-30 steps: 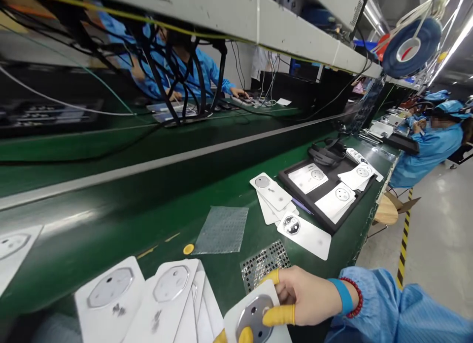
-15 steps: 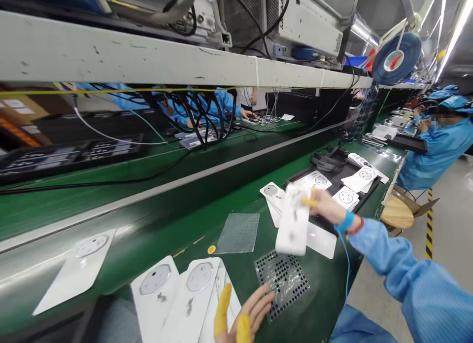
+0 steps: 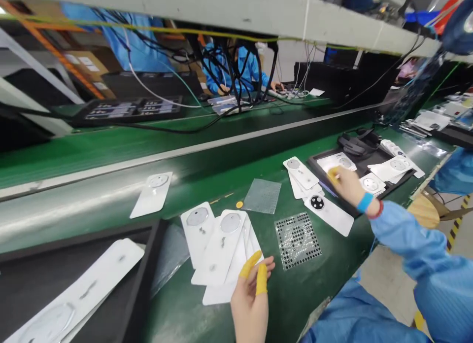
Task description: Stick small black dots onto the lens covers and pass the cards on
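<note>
The green tabletop (image 3: pixel 195 313) carries two black trays, one near the lower left (image 3: pixel 55 264) and one at the right (image 3: pixel 364 163). White panels with round insets are the pieces in hand: a fanned pile (image 3: pixel 218 257) lies beside the left hand (image 3: pixel 254 271), a smaller stack (image 3: pixel 301 175) sits just outside the right tray, and more lie in both trays.

The left hand, in yellow finger covers (image 3: pixel 261 279), is half spread and holds nothing — its fingers stand at the pile's edge, whether touching I cannot tell. The right hand (image 3: pixel 335 178) is over the near edge of the right tray, fingers curled down beside a panel (image 3: pixel 328 160); it is a little blurred, so I cannot tell whether it grips anything.

The step looks like handling a panel at that tray, set down or picked up — unclear which. Either way, the next move calls for a light edge hold, clear of the inset. Smaller still, a dotted clear sheet (image 3: pixel 298 240) and a yellow disc (image 3: pixel 239 204) lie between the hands.
</note>
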Motion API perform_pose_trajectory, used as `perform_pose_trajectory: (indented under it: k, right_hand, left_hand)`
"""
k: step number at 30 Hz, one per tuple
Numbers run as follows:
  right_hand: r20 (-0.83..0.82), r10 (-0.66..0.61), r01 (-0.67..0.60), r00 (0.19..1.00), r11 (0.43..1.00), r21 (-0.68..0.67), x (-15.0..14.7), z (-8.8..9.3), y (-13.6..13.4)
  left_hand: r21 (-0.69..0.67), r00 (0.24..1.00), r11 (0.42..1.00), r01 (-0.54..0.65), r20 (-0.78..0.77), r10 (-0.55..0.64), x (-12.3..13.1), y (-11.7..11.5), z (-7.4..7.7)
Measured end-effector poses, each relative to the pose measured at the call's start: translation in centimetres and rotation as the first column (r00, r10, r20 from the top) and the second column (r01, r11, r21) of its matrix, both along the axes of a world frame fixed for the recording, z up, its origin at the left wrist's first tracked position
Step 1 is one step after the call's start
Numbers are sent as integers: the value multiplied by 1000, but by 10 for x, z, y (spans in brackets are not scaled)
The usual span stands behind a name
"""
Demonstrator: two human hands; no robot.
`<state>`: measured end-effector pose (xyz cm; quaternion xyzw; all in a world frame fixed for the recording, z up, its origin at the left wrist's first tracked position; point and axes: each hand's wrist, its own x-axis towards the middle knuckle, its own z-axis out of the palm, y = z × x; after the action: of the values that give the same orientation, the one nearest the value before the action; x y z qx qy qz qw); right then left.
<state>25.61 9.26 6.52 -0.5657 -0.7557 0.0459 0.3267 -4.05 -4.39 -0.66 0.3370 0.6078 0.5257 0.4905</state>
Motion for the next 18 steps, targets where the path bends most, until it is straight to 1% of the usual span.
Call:
perform_pose_trajectory:
  k: [1, 2, 4, 5, 6, 7, 8, 10, 11, 13, 14, 16, 18]
  right_hand:
    - [18, 115, -115, 993, 993, -22, -20, -18, -20]
    - [31, 227, -226, 973, 973, -43, -39, -37, -40]
    - [27, 381, -380, 924, 924, -45, -70, -69, -76]
    - [11, 418, -418, 908, 908, -32, -80, -80, -88]
    - [-9, 438, -438, 899, 899, -16, -86, -88, -96]
    - [-32, 443, -443, 896, 896, 1, -89, -92, -101]
    - [-59, 443, -443, 895, 897, 17, -89, -92, -102]
    - [-105, 451, -447, 887, 893, 61, -87, -84, -100]
    - [-117, 465, -458, 877, 885, 88, -85, -78, -99]
    - [-128, 524, -511, 842, 851, 121, -84, -65, -96]
    - [-146, 555, -545, 819, 832, 106, -84, -60, -95]
    - [-242, 580, -593, 778, 805, 23, -86, -54, -94]
    - [-358, 527, -583, 770, 810, -60, -90, -53, -92]
  left_hand:
    - [-21, 1000, 1000, 4, -28, -5, 2, 1, 0]
    - [-45, 999, 999, 13, -49, -15, 4, 1, 0]
    - [-95, 996, 995, 41, -76, -48, 7, 2, 2]
    - [-118, 994, 991, 55, -87, -66, 8, 1, 4]
    - [-138, 992, 988, 71, -94, -84, 10, 1, 6]
    - [-154, 990, 984, 85, -94, -100, 11, 1, 10]
    - [-165, 990, 981, 100, -83, -114, 13, 2, 13]
    - [-169, 989, 976, 140, -18, -145, 18, 6, 20]
    - [-164, 986, 972, 167, 36, -164, 21, 9, 22]
    - [-144, 968, 966, 214, 163, -190, 26, 14, 24]
    - [-135, 956, 965, 225, 221, -192, 28, 16, 23]
    - [-129, 934, 967, 220, 312, -171, 31, 18, 22]
    - [-135, 916, 971, 200, 377, -136, 32, 17, 20]
